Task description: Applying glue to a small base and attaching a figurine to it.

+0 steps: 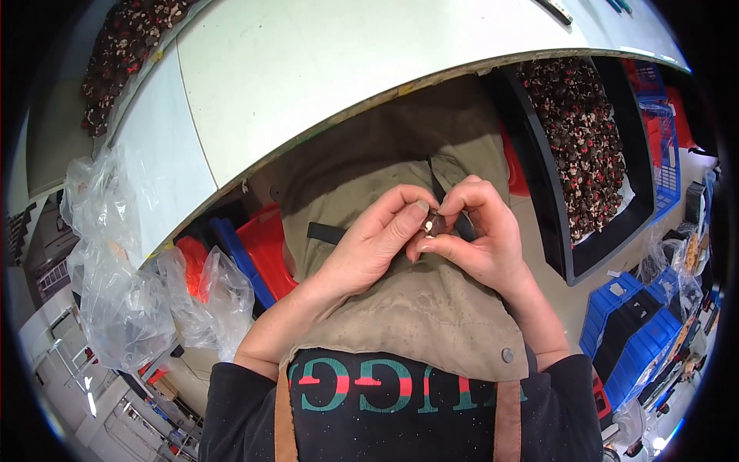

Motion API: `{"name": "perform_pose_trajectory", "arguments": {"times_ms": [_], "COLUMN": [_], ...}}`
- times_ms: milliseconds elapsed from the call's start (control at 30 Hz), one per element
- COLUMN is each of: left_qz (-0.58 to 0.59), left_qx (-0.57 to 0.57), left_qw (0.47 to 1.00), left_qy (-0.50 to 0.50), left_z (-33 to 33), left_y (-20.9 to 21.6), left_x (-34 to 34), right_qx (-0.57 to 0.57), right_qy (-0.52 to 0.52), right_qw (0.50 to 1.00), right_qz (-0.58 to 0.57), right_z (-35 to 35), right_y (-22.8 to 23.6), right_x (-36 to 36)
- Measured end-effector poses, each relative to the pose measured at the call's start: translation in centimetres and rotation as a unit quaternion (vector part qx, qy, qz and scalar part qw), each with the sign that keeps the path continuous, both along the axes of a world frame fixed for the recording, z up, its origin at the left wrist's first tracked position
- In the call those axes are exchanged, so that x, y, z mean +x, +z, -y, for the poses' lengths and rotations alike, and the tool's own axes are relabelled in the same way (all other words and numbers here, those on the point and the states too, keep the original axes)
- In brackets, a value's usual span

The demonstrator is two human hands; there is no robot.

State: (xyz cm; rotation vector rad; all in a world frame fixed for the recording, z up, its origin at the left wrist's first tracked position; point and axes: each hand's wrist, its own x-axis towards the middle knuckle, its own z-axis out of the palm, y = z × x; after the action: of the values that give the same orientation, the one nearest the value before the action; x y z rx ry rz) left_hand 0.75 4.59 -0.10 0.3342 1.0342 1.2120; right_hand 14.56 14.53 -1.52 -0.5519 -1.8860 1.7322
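Above my lap, a small rounded dark-brown piece (435,225) with a cream-coloured spot is held between my two hands; its exact kind is unclear. My left hand (381,235) pinches it from the left, thumb lying along its upper side. From the right, the bent fingers and thumb of my right hand (489,242) close around it. Both hands are over the tan apron (385,308). Part of the piece is hidden behind the fingertips. In a black tray (560,208) at the right lie many small dark-brown, pink and cream pieces (577,138).
A white table (308,69) curves across in front of me. More small dark pieces (131,54) are heaped at its far left. Clear plastic bags (115,285) hang at the left edge. Blue crates (627,323) stand on the right, and red plastic (265,246) shows under the table.
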Motion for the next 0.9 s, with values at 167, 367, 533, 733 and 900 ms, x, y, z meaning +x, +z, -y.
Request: {"name": "perform_pose_trajectory", "arguments": {"times_ms": [167, 367, 533, 733, 900], "left_qz": [-0.066, -0.056, -0.084, -0.099, -0.112], "left_qx": [-0.015, -0.010, 0.023, 0.059, 0.093], "left_qw": [0.998, 0.998, 0.996, 0.993, 0.989], "left_qy": [0.014, -0.001, 0.024, 0.038, 0.026], "left_z": [0.8, 0.1, -0.3, -1.2, -1.4], "left_y": [1.0, 1.1, 2.7, 4.3, 4.8], "left_x": [-0.6, 0.0, -0.3, -0.5, -0.5], "right_qx": [0.030, 0.054, 0.101, 0.075, 0.055], "right_qy": [0.000, -0.038, -0.037, -0.062, -0.051], "right_qw": [0.999, 0.998, 0.994, 0.994, 0.995], "right_qz": [0.012, 0.020, -0.008, -0.052, -0.063], "right_z": [-0.1, -0.2, -0.6, -1.2, -1.6], "right_y": [0.8, 2.3, 3.6, 3.6, 3.3], "right_x": [-1.2, -0.5, -1.2, -1.7, -1.2]}}
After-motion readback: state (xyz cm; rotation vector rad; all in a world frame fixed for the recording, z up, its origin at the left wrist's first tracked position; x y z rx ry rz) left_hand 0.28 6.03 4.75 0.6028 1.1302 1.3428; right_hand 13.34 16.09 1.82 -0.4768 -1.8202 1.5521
